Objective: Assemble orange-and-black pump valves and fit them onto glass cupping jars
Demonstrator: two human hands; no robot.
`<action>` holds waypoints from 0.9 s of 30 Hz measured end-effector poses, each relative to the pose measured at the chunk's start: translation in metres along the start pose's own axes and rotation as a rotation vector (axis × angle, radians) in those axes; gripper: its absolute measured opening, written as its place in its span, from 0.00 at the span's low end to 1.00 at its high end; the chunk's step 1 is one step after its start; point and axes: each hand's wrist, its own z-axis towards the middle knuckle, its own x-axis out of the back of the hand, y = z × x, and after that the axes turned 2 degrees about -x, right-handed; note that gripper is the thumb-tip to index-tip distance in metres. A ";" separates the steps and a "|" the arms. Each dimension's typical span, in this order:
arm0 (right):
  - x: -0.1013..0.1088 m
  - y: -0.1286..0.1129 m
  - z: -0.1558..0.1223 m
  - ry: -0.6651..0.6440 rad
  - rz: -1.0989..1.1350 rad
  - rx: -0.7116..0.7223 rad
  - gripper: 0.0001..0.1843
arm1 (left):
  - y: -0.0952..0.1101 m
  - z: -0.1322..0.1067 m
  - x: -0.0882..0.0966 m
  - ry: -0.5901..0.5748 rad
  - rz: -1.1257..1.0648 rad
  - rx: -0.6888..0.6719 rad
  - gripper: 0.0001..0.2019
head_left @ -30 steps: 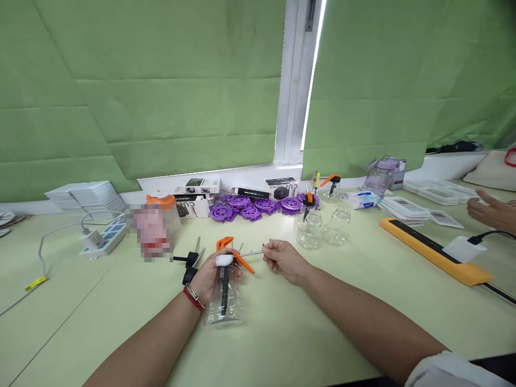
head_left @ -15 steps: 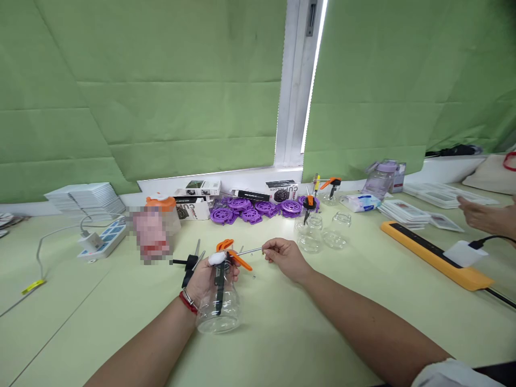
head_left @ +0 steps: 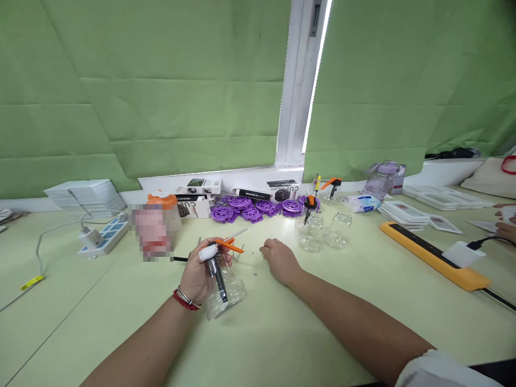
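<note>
The right hand (head_left: pixel 280 262) has left the metal rod (head_left: pixel 237 234) for the table (head_left: pixel 282 333), its grip and contents impossible to tell, so the left hand (head_left: pixel 197 273), closed around the now-tilted glass jar (head_left: pixel 233 302), apparently supports the rod and jar alone.

A clear jar (head_left: pixel 234 295), left of the frame's lower centre, tilts, mouth up and leftward; black shaft (head_left: pixel 220 282) inside, orange handle (head_left: pixel 235 247) on top. Tiny metal pieces (head_left: pixel 255 274) lie to its right.
</note>
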 end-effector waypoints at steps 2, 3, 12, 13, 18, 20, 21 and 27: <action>0.002 -0.005 -0.007 0.053 0.013 0.075 0.13 | 0.001 0.000 0.000 0.011 0.001 -0.011 0.10; 0.001 -0.008 -0.011 0.061 0.017 0.134 0.13 | 0.001 0.000 0.001 0.014 0.000 -0.016 0.10; -0.027 -0.018 -0.011 -0.010 -0.040 0.209 0.13 | -0.001 0.002 0.004 -0.011 -0.013 0.015 0.10; -0.028 -0.016 -0.007 -0.005 -0.047 0.190 0.13 | -0.002 0.003 0.005 -0.022 -0.009 0.014 0.10; -0.026 -0.014 0.007 0.013 -0.073 0.120 0.13 | -0.006 0.003 0.007 -0.034 -0.005 0.033 0.11; -0.024 -0.016 0.011 0.021 -0.093 0.120 0.12 | -0.006 0.003 0.006 -0.022 -0.006 0.054 0.11; -0.024 -0.017 0.012 0.021 -0.100 0.119 0.11 | -0.006 0.003 0.006 -0.016 -0.003 0.060 0.12; -0.009 -0.019 0.014 0.118 0.183 0.025 0.12 | -0.010 0.004 0.003 0.007 0.043 0.080 0.13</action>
